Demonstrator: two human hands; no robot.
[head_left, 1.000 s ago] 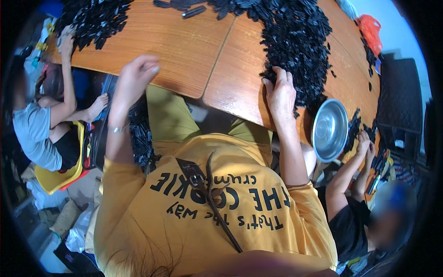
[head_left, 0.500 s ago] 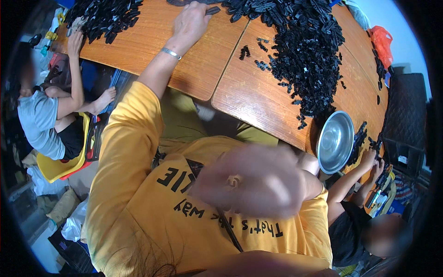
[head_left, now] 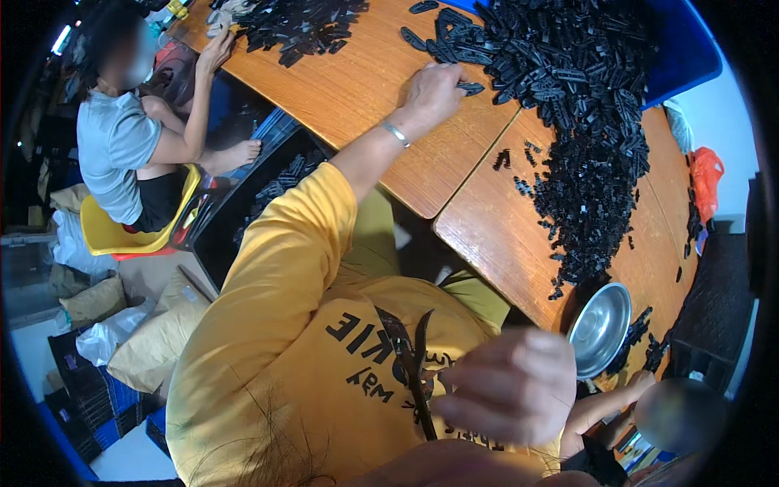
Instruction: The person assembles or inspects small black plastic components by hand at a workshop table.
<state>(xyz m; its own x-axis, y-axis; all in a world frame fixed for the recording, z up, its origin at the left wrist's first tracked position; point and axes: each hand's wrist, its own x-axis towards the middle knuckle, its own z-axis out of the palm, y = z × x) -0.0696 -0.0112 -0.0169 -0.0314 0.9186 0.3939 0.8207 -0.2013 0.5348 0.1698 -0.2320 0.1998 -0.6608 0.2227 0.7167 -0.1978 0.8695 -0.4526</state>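
My left hand [head_left: 436, 96], with a silver bangle at the wrist, rests on the wooden table [head_left: 373, 89]. It is closed on a flat black oval plastic piece [head_left: 470, 88] that sticks out on its right side. Just beyond it is the edge of a heap of similar black oval pieces [head_left: 560, 73]. In front of my yellow top hovers my right hand [head_left: 511, 385], close to the lens. Motion smears its fingers, so whether it holds anything does not show. A mound of smaller black clips [head_left: 588, 195] spreads over the table to the right.
A steel bowl [head_left: 602, 329] stands at the table's near right edge. A blue bin [head_left: 686, 53] is at the far right. One co-worker [head_left: 122, 154] sits at left by another black pile [head_left: 300, 24]; another's forearm [head_left: 600, 406] reaches in at lower right. A black crate [head_left: 276, 195] sits below the table.
The view has swung, so the table and piles sit lower and further right. My right hand has moved lower in the picture, still blurred. My left hand still holds a black piece.
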